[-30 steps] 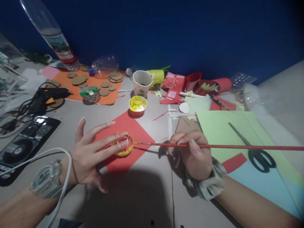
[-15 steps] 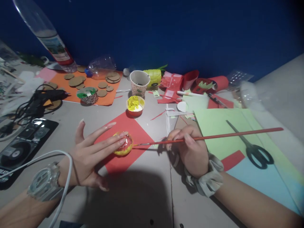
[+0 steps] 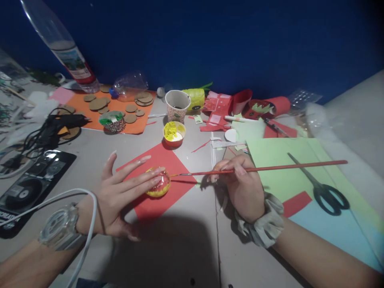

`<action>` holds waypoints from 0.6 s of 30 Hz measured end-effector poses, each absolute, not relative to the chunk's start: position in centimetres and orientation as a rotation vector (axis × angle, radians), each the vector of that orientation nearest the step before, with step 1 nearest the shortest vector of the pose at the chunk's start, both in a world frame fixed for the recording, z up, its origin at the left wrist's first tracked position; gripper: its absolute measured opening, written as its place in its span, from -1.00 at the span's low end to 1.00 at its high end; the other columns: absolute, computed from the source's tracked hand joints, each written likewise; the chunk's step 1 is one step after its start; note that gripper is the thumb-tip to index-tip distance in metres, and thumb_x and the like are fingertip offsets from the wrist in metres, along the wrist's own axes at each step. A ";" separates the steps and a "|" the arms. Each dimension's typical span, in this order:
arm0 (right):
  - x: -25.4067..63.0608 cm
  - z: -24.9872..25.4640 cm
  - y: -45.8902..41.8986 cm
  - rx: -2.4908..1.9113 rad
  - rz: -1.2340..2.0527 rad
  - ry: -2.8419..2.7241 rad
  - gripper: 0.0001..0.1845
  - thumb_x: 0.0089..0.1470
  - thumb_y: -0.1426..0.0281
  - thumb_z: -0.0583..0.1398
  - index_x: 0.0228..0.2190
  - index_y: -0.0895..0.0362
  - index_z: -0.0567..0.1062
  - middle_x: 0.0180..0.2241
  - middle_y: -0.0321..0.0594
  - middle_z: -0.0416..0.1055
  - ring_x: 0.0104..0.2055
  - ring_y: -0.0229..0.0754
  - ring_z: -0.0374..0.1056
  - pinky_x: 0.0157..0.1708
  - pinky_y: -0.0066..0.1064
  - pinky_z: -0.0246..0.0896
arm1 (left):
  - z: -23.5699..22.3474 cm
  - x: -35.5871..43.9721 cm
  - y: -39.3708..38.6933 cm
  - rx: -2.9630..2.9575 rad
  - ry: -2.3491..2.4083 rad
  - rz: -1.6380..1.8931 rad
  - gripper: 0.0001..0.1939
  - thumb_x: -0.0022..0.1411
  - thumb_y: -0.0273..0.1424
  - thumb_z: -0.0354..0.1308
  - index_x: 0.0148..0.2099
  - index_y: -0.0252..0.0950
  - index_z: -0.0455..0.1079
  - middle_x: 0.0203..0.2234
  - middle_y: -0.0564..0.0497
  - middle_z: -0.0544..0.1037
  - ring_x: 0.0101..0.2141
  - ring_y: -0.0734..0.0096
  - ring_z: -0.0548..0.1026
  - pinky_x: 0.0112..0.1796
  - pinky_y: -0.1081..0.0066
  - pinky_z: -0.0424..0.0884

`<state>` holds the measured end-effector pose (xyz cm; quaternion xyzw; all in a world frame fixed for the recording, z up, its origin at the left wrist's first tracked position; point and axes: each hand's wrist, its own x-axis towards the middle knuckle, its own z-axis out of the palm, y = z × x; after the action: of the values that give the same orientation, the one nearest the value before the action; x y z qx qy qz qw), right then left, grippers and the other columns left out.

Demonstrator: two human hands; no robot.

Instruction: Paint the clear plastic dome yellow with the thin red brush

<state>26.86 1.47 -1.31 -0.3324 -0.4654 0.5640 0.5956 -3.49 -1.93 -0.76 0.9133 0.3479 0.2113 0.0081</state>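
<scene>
Fingers (image 3: 132, 185) of the left hand (image 3: 109, 206) spread wide, two touching the clear dome (image 3: 163, 186) under them; the right hand (image 3: 245, 190) pinches a red brush (image 3: 279, 166).

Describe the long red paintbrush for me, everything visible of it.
The long, thin, red-handled paintbrush has a straight shaft, a short silvery, metal-looking collar and a fine tip that looks yellowish. The person's right grip holds it toward the tip end, fingers around the shaft. It lies nearly level across the picture, its rear end slightly higher in view, crossing in front of the black-handled metal scissors. Its tip points at the yellow-rimmed clear plastic dome; whether they touch is unclear.
</scene>
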 end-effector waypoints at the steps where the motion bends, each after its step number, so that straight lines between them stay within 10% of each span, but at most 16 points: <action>1: 26.9 -1.3 1.6 -0.768 1.314 -1.080 -0.78 0.25 0.30 0.16 -0.44 0.09 0.42 -0.52 -0.28 0.50 -0.50 -0.22 0.42 -0.50 -0.38 0.40 | -0.7 -3.6 -1.9 2.859 1.087 0.650 -0.05 0.19 0.32 -0.25 0.43 -0.16 0.02 0.11 -0.10 0.52 0.27 -0.07 0.27 0.30 -0.09 -0.56; 18: 27.0 -1.3 1.4 -0.697 1.491 -1.061 -0.76 0.23 0.26 0.18 -0.44 0.11 0.42 -0.52 -0.28 0.48 -0.56 -0.23 0.40 -0.55 -0.37 0.36 | -0.7 -3.5 -2.3 2.873 1.015 0.600 -0.23 0.33 0.16 -0.35 0.44 -0.07 -0.03 0.15 0.03 0.49 0.35 0.10 0.12 0.31 -0.06 -0.56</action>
<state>26.98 1.42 -1.29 -0.2954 -0.4496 0.6321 0.5577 -3.50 -2.25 -0.67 0.9250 0.3267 0.1933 0.0183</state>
